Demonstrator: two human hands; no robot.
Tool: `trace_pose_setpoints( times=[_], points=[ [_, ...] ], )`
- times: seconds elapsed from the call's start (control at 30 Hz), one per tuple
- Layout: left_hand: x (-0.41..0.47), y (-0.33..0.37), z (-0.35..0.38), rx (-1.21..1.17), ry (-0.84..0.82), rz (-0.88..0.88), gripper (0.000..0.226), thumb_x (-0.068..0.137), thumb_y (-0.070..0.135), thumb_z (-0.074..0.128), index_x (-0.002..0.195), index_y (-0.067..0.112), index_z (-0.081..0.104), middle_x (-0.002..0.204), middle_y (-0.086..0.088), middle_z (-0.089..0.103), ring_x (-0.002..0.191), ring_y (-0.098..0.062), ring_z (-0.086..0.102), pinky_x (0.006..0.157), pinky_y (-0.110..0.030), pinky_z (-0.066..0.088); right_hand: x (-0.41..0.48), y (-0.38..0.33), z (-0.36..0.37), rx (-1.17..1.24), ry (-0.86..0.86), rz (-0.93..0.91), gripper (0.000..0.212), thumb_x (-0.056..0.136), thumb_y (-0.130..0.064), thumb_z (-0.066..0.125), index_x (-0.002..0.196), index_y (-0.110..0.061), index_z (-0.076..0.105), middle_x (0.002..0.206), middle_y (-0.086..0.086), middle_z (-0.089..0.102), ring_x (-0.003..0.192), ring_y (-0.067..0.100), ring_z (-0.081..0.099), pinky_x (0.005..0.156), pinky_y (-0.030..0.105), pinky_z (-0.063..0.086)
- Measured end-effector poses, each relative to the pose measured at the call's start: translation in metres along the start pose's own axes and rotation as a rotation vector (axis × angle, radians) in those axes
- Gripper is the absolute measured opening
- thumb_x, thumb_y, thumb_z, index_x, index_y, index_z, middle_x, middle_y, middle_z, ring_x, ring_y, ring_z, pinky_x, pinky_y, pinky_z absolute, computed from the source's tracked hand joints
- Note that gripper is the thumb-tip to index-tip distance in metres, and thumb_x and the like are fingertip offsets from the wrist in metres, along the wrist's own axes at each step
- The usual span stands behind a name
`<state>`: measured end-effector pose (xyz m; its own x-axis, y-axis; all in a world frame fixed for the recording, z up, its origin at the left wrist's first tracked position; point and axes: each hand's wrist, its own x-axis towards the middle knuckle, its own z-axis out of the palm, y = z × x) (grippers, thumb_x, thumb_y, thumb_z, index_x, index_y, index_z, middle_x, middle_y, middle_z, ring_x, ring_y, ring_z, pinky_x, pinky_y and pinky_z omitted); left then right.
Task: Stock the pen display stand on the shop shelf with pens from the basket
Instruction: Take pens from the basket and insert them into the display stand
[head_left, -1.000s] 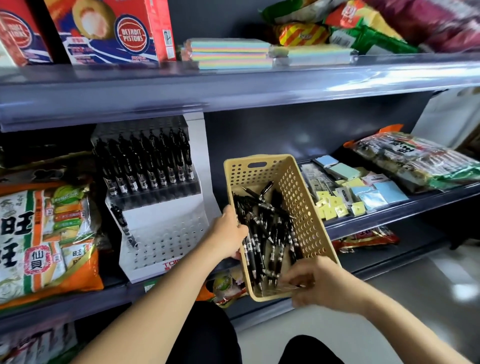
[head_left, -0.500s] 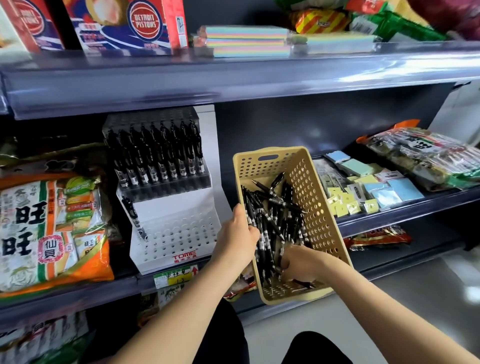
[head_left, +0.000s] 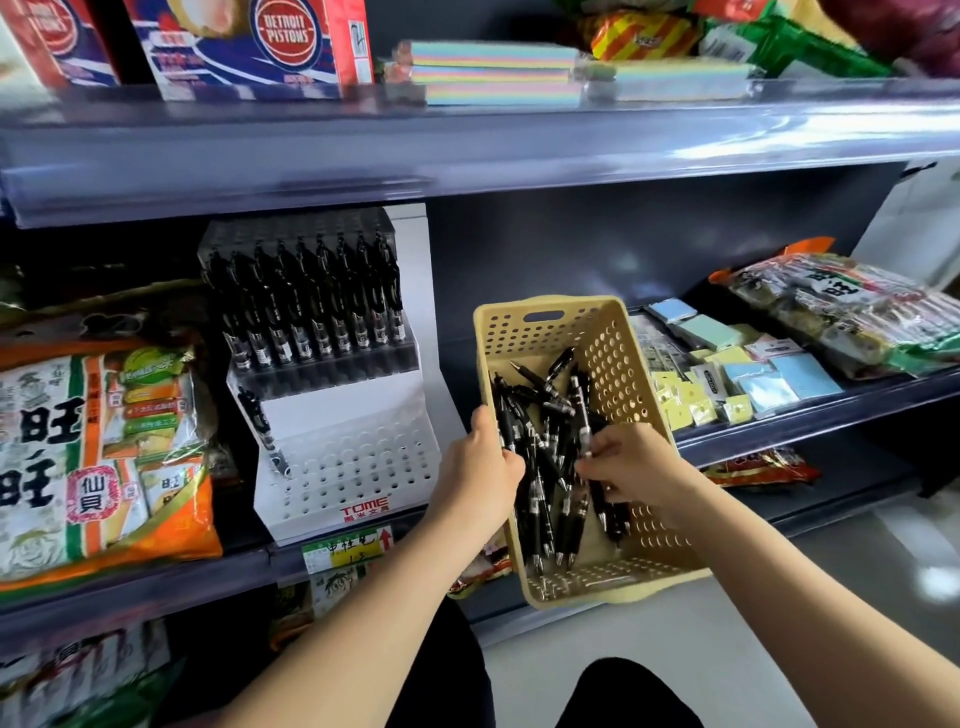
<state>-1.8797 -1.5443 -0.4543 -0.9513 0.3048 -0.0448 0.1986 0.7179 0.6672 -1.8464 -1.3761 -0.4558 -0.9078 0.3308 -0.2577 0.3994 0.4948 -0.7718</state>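
Note:
A tan perforated basket (head_left: 618, 364) holds several loose black pens (head_left: 545, 499). My left hand (head_left: 480, 470) grips the basket's left wall. My right hand (head_left: 631, 465) is inside the basket, and its fingers pinch a black pen (head_left: 581, 410) that stands upright. The white pen display stand (head_left: 353, 462) sits on the middle shelf to the left of the basket. Its upper tier is filled with a row of black pens (head_left: 311, 306). A single pen (head_left: 262, 431) stands at the left end of the lower tier, whose other holes are bare.
A large orange snack bag (head_left: 98, 457) lies left of the stand. Sticky notes (head_left: 748, 374) and wrapped snacks (head_left: 852, 306) fill the shelf to the right. The upper shelf edge (head_left: 467, 150) overhangs the stand. A price label (head_left: 348, 553) hangs below the stand.
My right hand moved from the basket's near rim up into the pens and pinched one. The view shifted so the stand and basket sit further right.

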Motion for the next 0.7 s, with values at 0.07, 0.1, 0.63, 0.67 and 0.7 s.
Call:
trace_pose_setpoints(
  times=[0.07,0.1,0.63,0.67,0.7],
  points=[
    [0.001,-0.001,0.000,-0.006,0.007,-0.002,0.036,0.096,0.018,0.042,0.130,0.014,0.030,0.073,0.000,0.047,0.057,-0.011,0.046,0.044,-0.022,0.034,0.004,0.000,0.003,0.032,0.030,0.049,0.018,0.082,-0.010,0.069,0.095,-0.002,0.060,0.096,0.013,0.064,0.084,0.026,0.067,0.074,0.040,0.059],
    [0.002,-0.002,0.000,-0.018,0.015,-0.011,0.034,0.096,0.018,0.043,0.127,0.014,0.032,0.072,-0.001,0.047,0.056,-0.012,0.046,0.044,-0.023,0.034,0.006,0.001,0.007,0.035,0.005,0.081,0.019,0.082,-0.012,0.070,0.094,-0.003,0.059,0.097,0.012,0.064,0.083,0.025,0.067,0.073,0.039,0.059],
    [0.009,-0.002,0.003,-0.024,0.036,-0.092,0.022,0.095,0.021,0.044,0.115,0.016,0.035,0.079,-0.004,0.052,0.063,-0.016,0.050,0.048,-0.028,0.035,0.012,-0.016,0.065,-0.260,-0.105,0.088,0.039,0.079,-0.026,0.069,0.058,-0.011,0.040,0.056,0.000,0.039,0.049,0.012,0.036,0.042,0.021,0.026],
    [0.009,-0.002,0.003,-0.024,0.032,-0.095,0.023,0.095,0.021,0.044,0.115,0.016,0.036,0.079,-0.004,0.051,0.064,-0.017,0.050,0.049,-0.029,0.036,0.012,-0.017,0.067,-0.240,-0.124,0.101,0.034,0.079,-0.023,0.069,0.060,-0.010,0.043,0.059,0.001,0.043,0.053,0.014,0.041,0.044,0.021,0.030],
    [0.009,-0.002,0.002,-0.023,0.027,-0.097,0.025,0.095,0.021,0.044,0.117,0.016,0.035,0.080,-0.004,0.051,0.065,-0.018,0.052,0.050,-0.030,0.038,0.013,-0.016,0.069,-0.210,-0.149,0.118,0.028,0.079,-0.020,0.069,0.065,-0.008,0.048,0.064,0.003,0.048,0.061,0.016,0.047,0.048,0.022,0.036]
  ],
)
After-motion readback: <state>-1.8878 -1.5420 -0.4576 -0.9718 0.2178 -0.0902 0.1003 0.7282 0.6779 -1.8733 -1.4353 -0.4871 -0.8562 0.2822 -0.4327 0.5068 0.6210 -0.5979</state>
